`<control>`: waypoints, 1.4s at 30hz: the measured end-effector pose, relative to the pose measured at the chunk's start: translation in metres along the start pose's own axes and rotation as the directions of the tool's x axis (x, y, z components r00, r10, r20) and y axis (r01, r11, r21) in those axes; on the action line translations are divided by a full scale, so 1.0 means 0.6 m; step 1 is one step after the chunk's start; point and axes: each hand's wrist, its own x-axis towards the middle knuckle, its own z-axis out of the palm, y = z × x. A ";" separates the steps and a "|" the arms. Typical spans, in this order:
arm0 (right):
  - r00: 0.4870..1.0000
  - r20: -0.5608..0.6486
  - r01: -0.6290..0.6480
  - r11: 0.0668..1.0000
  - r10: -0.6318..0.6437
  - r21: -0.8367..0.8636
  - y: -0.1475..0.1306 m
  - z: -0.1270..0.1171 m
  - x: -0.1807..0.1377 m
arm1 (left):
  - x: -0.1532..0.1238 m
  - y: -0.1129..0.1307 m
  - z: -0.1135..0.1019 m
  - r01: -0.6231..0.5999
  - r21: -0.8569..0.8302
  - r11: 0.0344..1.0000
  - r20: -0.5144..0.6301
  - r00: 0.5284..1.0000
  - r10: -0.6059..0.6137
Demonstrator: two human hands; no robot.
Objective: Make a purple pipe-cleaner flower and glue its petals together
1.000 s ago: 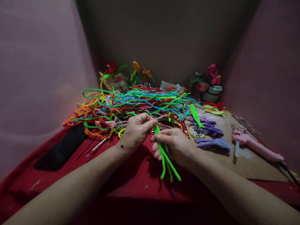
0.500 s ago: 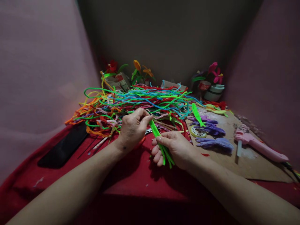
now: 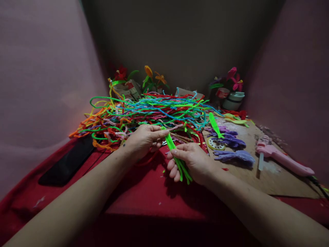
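Red cloth: matte, lightly specked.
Right hand: thumb and forefinger closed on a green bundle, other fingers loosely curled beneath.
Green bundle: fuzzy strands, tails splayed, slanting between both hands above the cloth.
Left hand: thumb and fingertips pinching its upper end.
Cardboard: flat, bearing a pink glue gun.
Pile: tangled, fuzzy, multicoloured stems.
Flowers: soft-looking petals.

I'm wearing the head cam, looking forward and down over my forearms; it's framing left hand and right hand at close range, dark wall sitting farther back.
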 end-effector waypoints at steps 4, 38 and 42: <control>1.000 0.003 0.005 1.000 -0.005 -0.021 0.002 -0.001 0.002 | -0.008 -0.002 0.015 0.048 0.040 0.998 0.035 0.998 -0.050; 0.990 -0.083 0.113 0.993 -0.111 0.018 0.012 -0.007 0.011 | -0.004 -0.013 0.028 -0.024 0.066 0.998 -0.137 0.990 0.033; 0.992 -0.067 0.114 0.993 -0.111 0.043 0.010 -0.011 0.012 | -0.011 -0.001 0.034 -0.034 0.092 0.995 -0.182 0.982 0.050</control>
